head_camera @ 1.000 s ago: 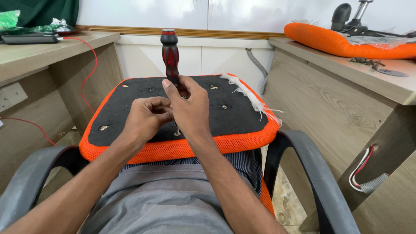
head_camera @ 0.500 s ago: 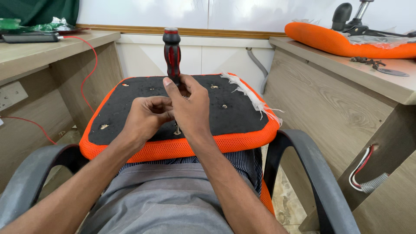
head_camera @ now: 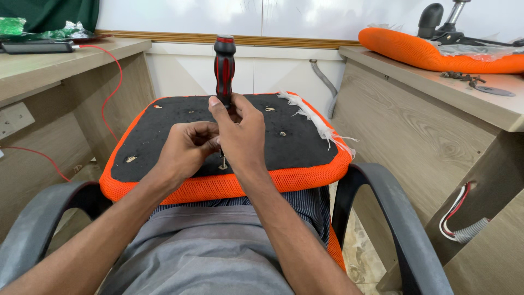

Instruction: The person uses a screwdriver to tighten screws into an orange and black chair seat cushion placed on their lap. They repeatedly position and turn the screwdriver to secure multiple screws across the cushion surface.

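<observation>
An orange mesh seat cushion point(head_camera: 164, 188) lies upside down on my lap, its black underside point(head_camera: 174, 123) facing up. A screwdriver with a red and black handle point(head_camera: 225, 65) stands upright over a metal screw point(head_camera: 222, 163) near the cushion's front edge. My right hand point(head_camera: 240, 136) grips the screwdriver just below the handle. My left hand point(head_camera: 185, 147) has its fingers closed around the lower shaft, beside the screw. The shaft itself is hidden between the two hands.
Several other screw holes dot the black underside. Torn white fabric point(head_camera: 316, 123) hangs off the cushion's right edge. Grey chair armrests point(head_camera: 393, 218) flank my lap. Wooden desks stand left and right; the right one point(head_camera: 436, 104) carries another orange cushion point(head_camera: 431, 54) and loose hardware. A red cable point(head_camera: 112, 93) hangs at left.
The screwdriver handle has shifted a little to the right and tilted more upright. Both hands keep their hold around the shaft.
</observation>
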